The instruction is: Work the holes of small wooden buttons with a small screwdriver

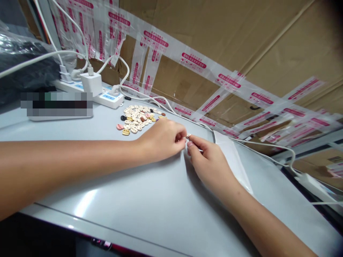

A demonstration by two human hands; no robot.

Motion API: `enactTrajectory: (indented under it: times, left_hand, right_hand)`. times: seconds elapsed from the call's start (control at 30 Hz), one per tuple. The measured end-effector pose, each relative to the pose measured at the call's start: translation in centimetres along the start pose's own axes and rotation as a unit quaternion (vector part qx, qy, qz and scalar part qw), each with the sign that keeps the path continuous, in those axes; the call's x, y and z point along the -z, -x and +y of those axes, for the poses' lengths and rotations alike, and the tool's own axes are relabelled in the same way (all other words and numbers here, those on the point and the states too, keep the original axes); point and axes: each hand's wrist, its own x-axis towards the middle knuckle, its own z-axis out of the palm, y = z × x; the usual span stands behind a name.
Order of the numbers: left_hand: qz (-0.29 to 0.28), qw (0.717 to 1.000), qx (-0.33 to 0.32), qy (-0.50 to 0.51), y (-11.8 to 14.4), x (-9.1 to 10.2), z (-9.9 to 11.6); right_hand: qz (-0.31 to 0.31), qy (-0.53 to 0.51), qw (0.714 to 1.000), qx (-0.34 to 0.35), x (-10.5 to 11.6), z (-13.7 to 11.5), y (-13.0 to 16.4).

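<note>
My left hand (167,139) reaches in from the left with its fingers curled into a pinch. Its fingertips meet those of my right hand (207,157), and whatever the left fingers hold is hidden. Between the thumb and index finger of my right hand shows the edge of a small white button (189,135). Just beyond my left hand, a loose pile of buttons (137,125) lies on the grey table (128,200). Most are cream, with some yellow, brown, pink and black ones among them.
A white power strip (111,98) with a charger (91,84) and cables stands at the back left. Beside it is a partly blurred white object (61,117). Taped cardboard (214,43) rises behind the table. A white sheet (232,160) lies beyond my right hand.
</note>
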Motion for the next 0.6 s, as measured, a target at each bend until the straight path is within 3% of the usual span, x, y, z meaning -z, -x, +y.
enactTrajectory:
  times: [0.3,0.47,0.6]
  left_hand:
    - [-0.037,0.993,0.079,0.079,-0.5,1.1,-1.9]
    - [-0.067,0.997,-0.011,0.03,-0.3,1.0,-1.6]
    - [-0.059,0.996,-0.069,-0.017,-0.3,0.8,-1.3]
  right_hand:
    - [0.009,0.012,1.0,0.002,0.0,0.9,0.5]
    - [0.005,0.011,0.999,0.039,0.2,0.7,0.6]
    - [-0.02,-0.011,0.999,0.029,0.2,0.6,0.5]
